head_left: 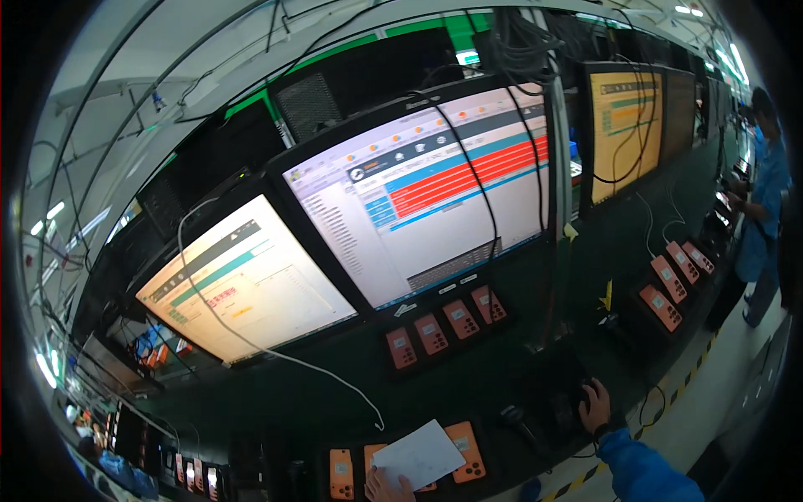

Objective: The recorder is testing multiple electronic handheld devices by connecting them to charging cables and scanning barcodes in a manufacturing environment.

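Note:
My left hand [390, 485] is at the lower edge, its fingers closed on the near corner of a white sheet of paper [421, 453]. The sheet lies tilted over a row of orange phones, partly covering some; one phone [341, 473] shows to its left and another [467, 452] to its right. Farther right, my right hand [595, 407] is curled over a dark computer mouse [583, 402], hard to see against the black bench. A dark handheld scanner [520, 425] lies between my two hands.
Monitors [435, 192] stand along the back, with several orange phones [459, 320] lined up below. More phones [661, 308] lie at the right. A white cable [293, 361] hangs down to the bench. Another person [763, 201] stands at the far right.

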Demonstrator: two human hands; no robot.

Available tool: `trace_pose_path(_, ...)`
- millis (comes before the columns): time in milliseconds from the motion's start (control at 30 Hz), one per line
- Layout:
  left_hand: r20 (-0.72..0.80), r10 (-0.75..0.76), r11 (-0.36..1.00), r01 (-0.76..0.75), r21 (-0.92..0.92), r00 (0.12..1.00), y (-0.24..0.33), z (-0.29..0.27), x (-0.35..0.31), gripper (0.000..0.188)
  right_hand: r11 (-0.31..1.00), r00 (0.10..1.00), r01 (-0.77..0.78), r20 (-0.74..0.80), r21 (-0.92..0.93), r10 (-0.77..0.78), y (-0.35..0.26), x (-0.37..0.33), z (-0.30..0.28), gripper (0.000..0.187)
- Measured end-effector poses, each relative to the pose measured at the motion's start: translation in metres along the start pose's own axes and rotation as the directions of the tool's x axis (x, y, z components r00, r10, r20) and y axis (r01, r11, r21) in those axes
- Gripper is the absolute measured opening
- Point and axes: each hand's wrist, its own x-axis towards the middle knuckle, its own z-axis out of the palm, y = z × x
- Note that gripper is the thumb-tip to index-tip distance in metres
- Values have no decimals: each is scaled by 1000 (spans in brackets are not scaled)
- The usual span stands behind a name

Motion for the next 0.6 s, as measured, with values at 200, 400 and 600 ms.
trace_pose_path(200,39,-49,998,47,40,998,0,2,3,64,1000,998,21,61,-6,-21,-9,1,-3,44)
trace_pose_path(400,70,-44,999,45,-13,997,-9,13,0,62,1000,998,-1,69,19,0,-14,-2,-11,45)
trace_pose_path(600,-19,140,989,-139,57,990,-22,26,-3,59,999,998,39,46,14,-40,-9,1,-6,47)
